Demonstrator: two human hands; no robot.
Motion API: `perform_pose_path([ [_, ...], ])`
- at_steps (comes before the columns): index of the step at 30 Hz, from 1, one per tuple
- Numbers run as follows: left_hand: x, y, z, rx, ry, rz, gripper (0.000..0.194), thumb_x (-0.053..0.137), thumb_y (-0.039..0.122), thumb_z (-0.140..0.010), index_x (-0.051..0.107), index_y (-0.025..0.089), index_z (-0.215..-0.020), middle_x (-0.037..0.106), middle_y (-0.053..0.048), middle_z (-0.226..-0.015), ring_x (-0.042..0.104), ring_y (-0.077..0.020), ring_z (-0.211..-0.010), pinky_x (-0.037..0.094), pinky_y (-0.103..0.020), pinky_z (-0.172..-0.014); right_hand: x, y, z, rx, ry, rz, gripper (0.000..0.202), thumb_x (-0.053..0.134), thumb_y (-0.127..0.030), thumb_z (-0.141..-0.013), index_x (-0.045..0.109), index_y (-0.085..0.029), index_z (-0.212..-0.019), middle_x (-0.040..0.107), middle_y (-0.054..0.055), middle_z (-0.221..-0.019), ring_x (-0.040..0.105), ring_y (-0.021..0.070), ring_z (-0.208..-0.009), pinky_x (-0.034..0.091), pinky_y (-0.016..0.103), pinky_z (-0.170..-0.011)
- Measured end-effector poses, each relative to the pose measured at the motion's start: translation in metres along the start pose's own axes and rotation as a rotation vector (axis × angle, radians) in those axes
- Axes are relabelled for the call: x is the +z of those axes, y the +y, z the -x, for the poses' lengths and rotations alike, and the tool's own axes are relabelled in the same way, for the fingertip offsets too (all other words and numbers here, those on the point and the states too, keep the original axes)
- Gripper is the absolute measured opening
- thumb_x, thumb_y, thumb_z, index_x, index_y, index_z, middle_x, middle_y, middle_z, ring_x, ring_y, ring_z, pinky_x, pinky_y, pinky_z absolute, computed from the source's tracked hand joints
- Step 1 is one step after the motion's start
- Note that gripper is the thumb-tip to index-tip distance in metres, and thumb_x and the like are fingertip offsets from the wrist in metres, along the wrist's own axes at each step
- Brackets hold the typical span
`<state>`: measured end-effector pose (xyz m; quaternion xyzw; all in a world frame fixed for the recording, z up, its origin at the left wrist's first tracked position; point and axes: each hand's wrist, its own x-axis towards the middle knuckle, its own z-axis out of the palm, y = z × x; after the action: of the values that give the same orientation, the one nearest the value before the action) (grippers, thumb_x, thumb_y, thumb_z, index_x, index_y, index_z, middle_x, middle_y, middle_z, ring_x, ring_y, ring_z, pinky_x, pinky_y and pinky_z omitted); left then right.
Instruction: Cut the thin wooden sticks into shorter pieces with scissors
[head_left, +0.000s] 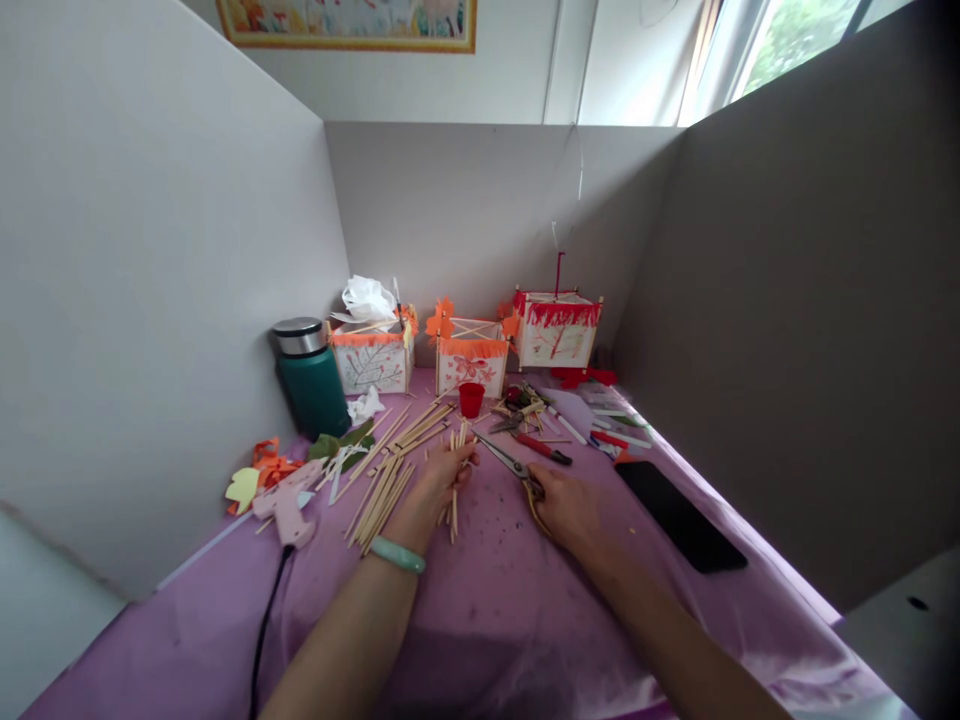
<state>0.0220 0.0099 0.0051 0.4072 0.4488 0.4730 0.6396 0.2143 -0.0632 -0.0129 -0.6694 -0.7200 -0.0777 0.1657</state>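
My left hand [448, 472] is closed around a few thin wooden sticks [454, 515] that stand nearly upright in its fingers. My right hand [566, 505] grips a pair of scissors [506, 458] by the handles, and the blades point left toward the tops of the held sticks. Whether the blades touch a stick I cannot tell. More loose wooden sticks [382, 505] lie in a bundle left of my left hand, with others [416, 430] spread behind them. A small red cup [471, 400] stands just beyond the scissors' tips.
Three decorated paper lanterns [471, 368] line the back panel. At left stand a green bottle [309, 385] and a pink glue gun [289, 505] with a black cord. Red-handled pliers [541, 447], markers [568, 425] and a black phone [681, 515] lie on the right. Grey panels [495, 200] enclose the purple-covered table.
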Motion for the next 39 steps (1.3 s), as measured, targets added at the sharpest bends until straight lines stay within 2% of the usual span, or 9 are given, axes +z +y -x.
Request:
perform_pose_path([
  [4, -0.001, -0.003, -0.004, -0.021, 0.03, -0.008, 0.02, 0.071, 0.022, -0.08, 0.056, 0.014, -0.07, 0.054, 0.002, -0.054, 0.031, -0.0023, -0.033, 0.014, -0.02, -0.036, 0.004, 0.002, 0.001, 0.015, -0.027, -0.016, 0.026, 0.049, -0.028, -0.095, 0.073, -0.024, -0.103, 0.078, 0.006, -0.089, 0.07, 0.0207, -0.074, 0.045, 0.031, -0.066],
  [11, -0.006, -0.007, -0.012, -0.005, 0.025, 0.054, 0.013, 0.069, 0.023, -0.082, 0.063, 0.013, -0.088, 0.056, 0.002, -0.057, 0.035, -0.0034, -0.036, 0.016, -0.017, -0.037, 0.007, 0.001, 0.002, 0.081, 0.026, -0.029, 0.031, 0.05, -0.032, -0.095, 0.069, -0.026, -0.118, 0.076, 0.006, -0.1, 0.07, 0.0219, -0.085, 0.046, 0.031, -0.07],
  [15, -0.005, -0.006, -0.011, -0.008, 0.017, 0.052, 0.009, 0.067, 0.019, -0.081, 0.061, 0.013, -0.081, 0.057, 0.001, -0.057, 0.036, -0.0036, -0.035, 0.016, -0.018, -0.037, 0.006, -0.001, 0.002, 0.059, -0.013, -0.015, 0.031, 0.05, -0.03, -0.094, 0.069, -0.027, -0.119, 0.075, 0.006, -0.102, 0.07, 0.0229, -0.086, 0.046, 0.031, -0.07],
  [19, -0.002, -0.004, -0.009, -0.023, 0.061, 0.019, 0.013, 0.068, 0.018, -0.079, 0.057, 0.014, -0.073, 0.054, 0.002, -0.054, 0.033, -0.0033, -0.033, 0.014, -0.019, -0.036, 0.004, -0.002, 0.001, 0.041, -0.033, -0.025, 0.03, 0.05, -0.029, -0.095, 0.069, -0.025, -0.118, 0.075, 0.007, -0.1, 0.07, 0.0231, -0.088, 0.046, 0.031, -0.071],
  [26, -0.004, -0.003, -0.006, 0.023, 0.02, -0.031, 0.026, 0.076, 0.03, -0.075, 0.056, 0.014, -0.07, 0.055, 0.002, -0.056, 0.032, -0.0028, -0.034, 0.015, -0.02, -0.036, 0.002, -0.001, 0.0, 0.039, -0.09, -0.053, 0.027, 0.046, -0.031, -0.098, 0.071, -0.023, -0.104, 0.077, 0.007, -0.094, 0.071, 0.0212, -0.082, 0.044, 0.03, -0.07],
  [33, -0.003, -0.006, -0.009, 0.033, 0.001, 0.022, 0.014, 0.069, 0.023, -0.079, 0.059, 0.014, -0.077, 0.055, 0.002, -0.055, 0.032, -0.0034, -0.033, 0.015, -0.02, -0.036, 0.006, 0.001, 0.002, 0.051, -0.044, -0.038, 0.028, 0.049, -0.031, -0.095, 0.071, -0.024, -0.112, 0.077, 0.006, -0.098, 0.071, 0.0213, -0.085, 0.045, 0.03, -0.071],
  [36, -0.003, -0.006, -0.01, 0.025, 0.022, 0.038, 0.009, 0.066, 0.02, -0.08, 0.059, 0.013, -0.077, 0.053, 0.003, -0.054, 0.031, -0.0035, -0.033, 0.015, -0.02, -0.036, 0.006, 0.0, 0.003, 0.053, -0.021, -0.014, 0.031, 0.051, -0.03, -0.094, 0.069, -0.026, -0.119, 0.075, 0.006, -0.103, 0.07, 0.0224, -0.09, 0.047, 0.031, -0.073],
  [39, -0.001, -0.003, -0.008, 0.036, 0.042, 0.028, 0.007, 0.064, 0.017, -0.079, 0.06, 0.013, -0.076, 0.054, 0.002, -0.054, 0.032, -0.0037, -0.033, 0.014, -0.02, -0.036, 0.006, -0.002, 0.003, 0.046, 0.004, 0.014, 0.03, 0.05, -0.03, -0.095, 0.069, -0.025, -0.118, 0.074, 0.007, -0.102, 0.069, 0.0232, -0.093, 0.047, 0.031, -0.075],
])
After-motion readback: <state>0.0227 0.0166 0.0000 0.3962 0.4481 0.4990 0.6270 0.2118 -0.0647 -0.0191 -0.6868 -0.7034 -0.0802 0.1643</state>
